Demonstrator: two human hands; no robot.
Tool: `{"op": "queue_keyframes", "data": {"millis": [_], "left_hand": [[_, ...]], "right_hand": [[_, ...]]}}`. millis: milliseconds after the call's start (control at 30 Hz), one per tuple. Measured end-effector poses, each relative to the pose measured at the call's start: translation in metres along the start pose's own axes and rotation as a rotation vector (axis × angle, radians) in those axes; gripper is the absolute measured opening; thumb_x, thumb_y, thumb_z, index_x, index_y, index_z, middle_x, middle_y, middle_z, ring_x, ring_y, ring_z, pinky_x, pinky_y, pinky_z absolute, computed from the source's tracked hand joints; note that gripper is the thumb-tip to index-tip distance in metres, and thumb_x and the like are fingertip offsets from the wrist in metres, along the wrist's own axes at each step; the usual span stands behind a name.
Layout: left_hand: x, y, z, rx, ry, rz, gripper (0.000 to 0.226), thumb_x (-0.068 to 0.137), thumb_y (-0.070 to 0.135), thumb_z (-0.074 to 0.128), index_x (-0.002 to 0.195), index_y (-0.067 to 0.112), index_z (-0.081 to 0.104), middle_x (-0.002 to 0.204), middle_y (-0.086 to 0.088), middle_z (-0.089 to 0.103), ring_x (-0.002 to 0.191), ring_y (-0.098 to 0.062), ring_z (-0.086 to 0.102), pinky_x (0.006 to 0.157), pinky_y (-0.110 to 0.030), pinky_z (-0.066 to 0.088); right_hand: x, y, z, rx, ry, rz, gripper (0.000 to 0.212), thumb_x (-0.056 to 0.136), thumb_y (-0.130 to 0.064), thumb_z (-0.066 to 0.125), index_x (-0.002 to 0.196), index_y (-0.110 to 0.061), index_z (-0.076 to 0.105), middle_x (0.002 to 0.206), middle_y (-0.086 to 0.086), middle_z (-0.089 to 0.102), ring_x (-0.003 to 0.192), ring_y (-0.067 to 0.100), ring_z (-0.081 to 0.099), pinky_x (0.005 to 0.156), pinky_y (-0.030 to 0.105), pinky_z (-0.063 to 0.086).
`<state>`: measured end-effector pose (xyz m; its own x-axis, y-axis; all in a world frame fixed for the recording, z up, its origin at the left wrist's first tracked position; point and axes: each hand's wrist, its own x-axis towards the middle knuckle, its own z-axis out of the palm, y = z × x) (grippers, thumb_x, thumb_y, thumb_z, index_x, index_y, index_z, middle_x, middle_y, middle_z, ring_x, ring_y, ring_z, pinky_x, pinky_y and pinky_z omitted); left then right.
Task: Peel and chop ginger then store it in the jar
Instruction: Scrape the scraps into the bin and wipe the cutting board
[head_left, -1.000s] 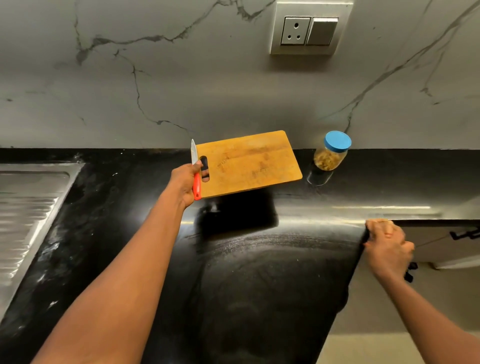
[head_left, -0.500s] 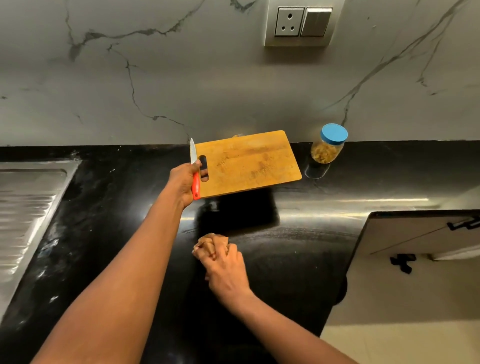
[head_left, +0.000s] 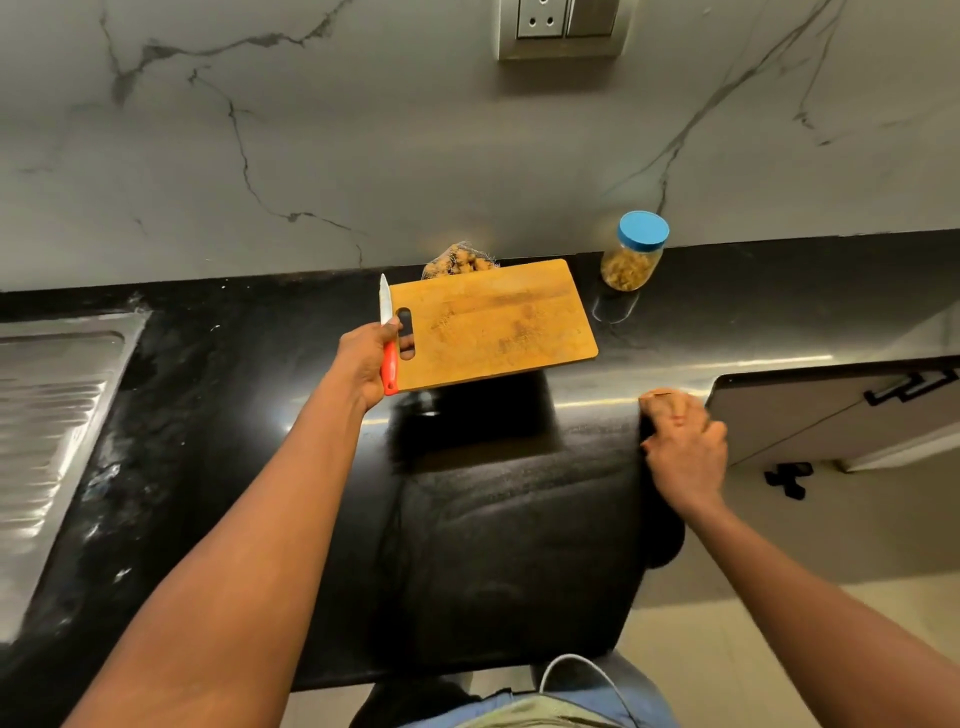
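Fingers (head_left: 389, 329) of the left hand (head_left: 363, 358) grip a wooden board (head_left: 493, 322) and a red knife (head_left: 388, 361) together over the bench (head_left: 493, 519). The ginger (head_left: 457, 261) lies behind the board by the wall (head_left: 363, 156), with the jar (head_left: 631, 260) nearby. The right hand (head_left: 685, 447) curls at the bench edge; I cannot tell if it holds anything.

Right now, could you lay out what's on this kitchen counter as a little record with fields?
left hand: grips cutting board and red-handled knife together, held above the counter
right hand: fingers curled at the counter's edge; whether it holds anything is unclear
jar: upright by the wall, blue lid on, yellowish pieces inside
net bag of ginger: behind the board, partly hidden
sink: far left
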<state>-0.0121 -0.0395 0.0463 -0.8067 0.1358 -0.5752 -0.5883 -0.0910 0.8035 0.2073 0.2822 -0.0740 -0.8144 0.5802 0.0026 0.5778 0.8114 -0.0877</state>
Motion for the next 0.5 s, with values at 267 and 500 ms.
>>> {"op": "queue_keyframes", "data": {"millis": [267,500], "left_hand": [[-0.012,0.002,-0.007,0.0,-0.018,0.032,0.028,0.1,0.019,0.052,0.122,0.002,0.056,0.085,-0.01,0.068,0.07,-0.018,0.062,0.055,-0.025,0.056],[-0.001,0.001,-0.016,0.01,0.013,0.019,0.02,0.1,0.019,0.051,0.113,0.006,0.06,0.097,-0.014,0.069,0.075,-0.021,0.065,0.065,-0.033,0.057]], "right_hand": [[-0.021,-0.069,-0.037,0.264,0.128,-0.158,0.062,0.078,-0.025,0.071,0.135,-0.03,0.046,0.132,0.007,0.047,0.101,0.034,0.054,0.08,0.043,0.049],[-0.149,-0.239,-0.013,0.279,-0.144,-0.782,0.061,0.059,-0.034,0.082,0.114,-0.031,0.055,0.111,0.007,0.052,0.083,0.028,0.057,0.062,0.036,0.049]]}}
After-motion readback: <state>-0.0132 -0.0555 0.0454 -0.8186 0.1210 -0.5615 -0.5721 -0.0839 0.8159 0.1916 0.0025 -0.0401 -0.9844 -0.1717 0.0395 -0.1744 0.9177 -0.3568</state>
